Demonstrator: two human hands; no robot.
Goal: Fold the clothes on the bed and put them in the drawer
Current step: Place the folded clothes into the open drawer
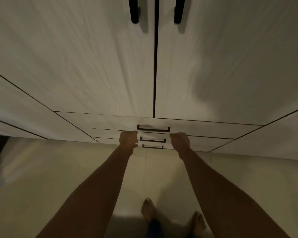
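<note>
- Drawers point(204, 129) form a stack of three at the foot of a white wardrobe point(76, 66), each with a dark handle. The middle drawer handle point(153, 140) is the reference for every place below.
- The top drawer handle point(153, 128) sits just above it and the bottom drawer handle point(152, 146) just below. All three fronts look flush and closed, though the blur leaves some doubt.
- The left hand point(128, 140) is just left of the middle drawer handle and the right hand point(180, 140) just right of it, so the hands are apart with the handle between them.
- Both hands have curled fingers up against the drawer fronts. I cannot tell whether they grip a drawer edge or hold nothing.
- No clothes show anywhere, neither in the hands nor at the drawers, and no bed can be made out.
- Well above the middle drawer handle, two tall doors meet at a dark seam, each with a long black door handle point(134, 11).
- Well below it, bare feet point(148, 210) stand on a pale floor point(59, 169).
- The task looks to be at its drawer stage, either opening one for a garment or closing up. What has been folded and what remains cannot be judged.
</note>
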